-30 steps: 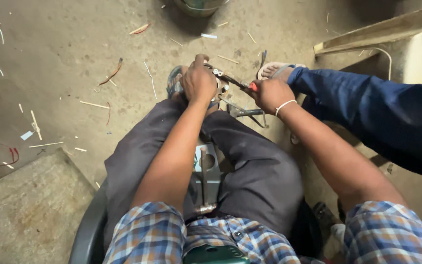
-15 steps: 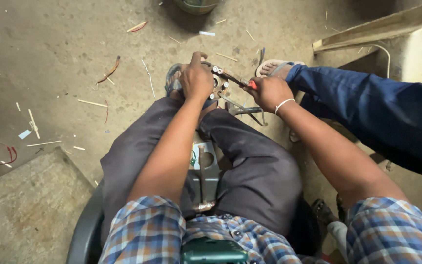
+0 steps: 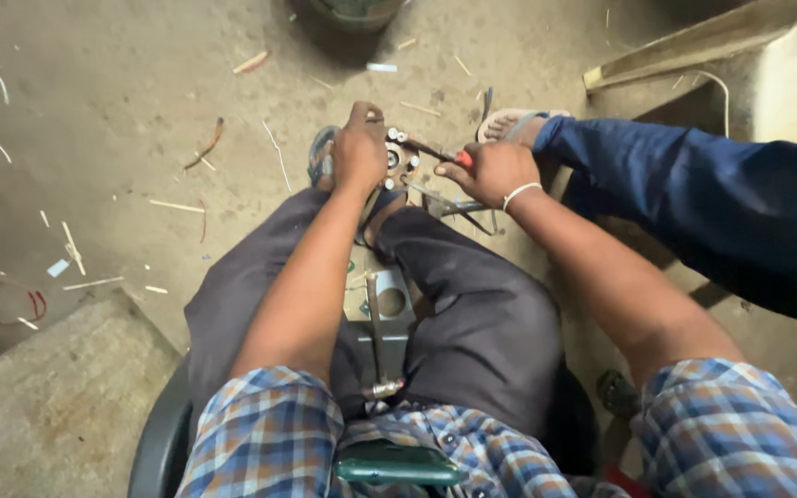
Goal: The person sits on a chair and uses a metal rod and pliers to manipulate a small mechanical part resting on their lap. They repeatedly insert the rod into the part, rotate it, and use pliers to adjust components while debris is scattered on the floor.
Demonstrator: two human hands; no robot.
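I sit on a dark chair with my knees apart, looking down at the floor between my feet. My left hand (image 3: 360,148) grips a round metal part with bolts (image 3: 397,159) held by my feet. My right hand (image 3: 493,171), with a white band at the wrist, holds a red-handled screwdriver (image 3: 435,151) whose tip rests on that part. A metal bar tool (image 3: 375,332) lies between my thighs over a grey metal plate (image 3: 397,300).
Another person's leg in blue trousers (image 3: 694,194) and sandalled foot (image 3: 512,124) reach in from the right. A concrete slab (image 3: 39,406) sits lower left, a dark bucket (image 3: 348,18) at top. Wood splinters and red wire (image 3: 6,304) litter the floor. A wooden plank (image 3: 694,46) lies upper right.
My hands stay on the round part and the screwdriver; the view has shifted slightly, with little visible movement of the tool.
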